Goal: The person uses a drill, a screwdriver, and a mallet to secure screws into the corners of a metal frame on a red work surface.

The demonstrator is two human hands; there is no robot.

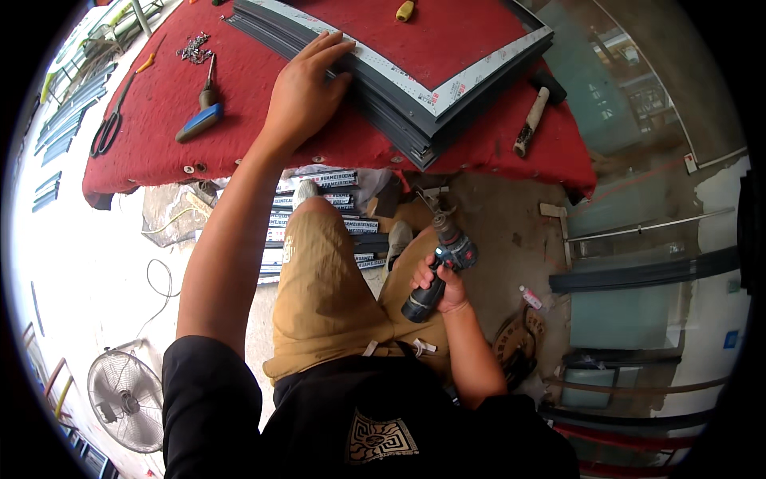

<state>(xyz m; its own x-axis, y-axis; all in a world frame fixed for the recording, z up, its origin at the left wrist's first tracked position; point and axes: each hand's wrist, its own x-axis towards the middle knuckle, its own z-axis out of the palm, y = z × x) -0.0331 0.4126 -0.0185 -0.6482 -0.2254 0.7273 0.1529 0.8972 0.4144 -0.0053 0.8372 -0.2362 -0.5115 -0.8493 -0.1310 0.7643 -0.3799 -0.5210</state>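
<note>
A stack of dark grey metal frames (379,108) lies on a red cloth-covered table, its top frame faced with white printed film (459,89). My left hand (309,89) rests with fingers stretched over the stack's left side, touching the film and the dark edge, and grips nothing. Down by my right thigh, below the table edge, my right hand (444,286) is wrapped round the handle of a black cordless drill (455,254). The drill's chuck points up toward the table. Its tip is hard to make out.
On the red table (255,156) lie a blue-handled screwdriver (201,120), scissors (110,128), a pile of screws (194,49), a yellow-handled tool (405,10) and a hammer (533,120). A floor fan (126,399) stands left; glass panes (622,319) stand right. Wrapped profiles (331,201) lie below.
</note>
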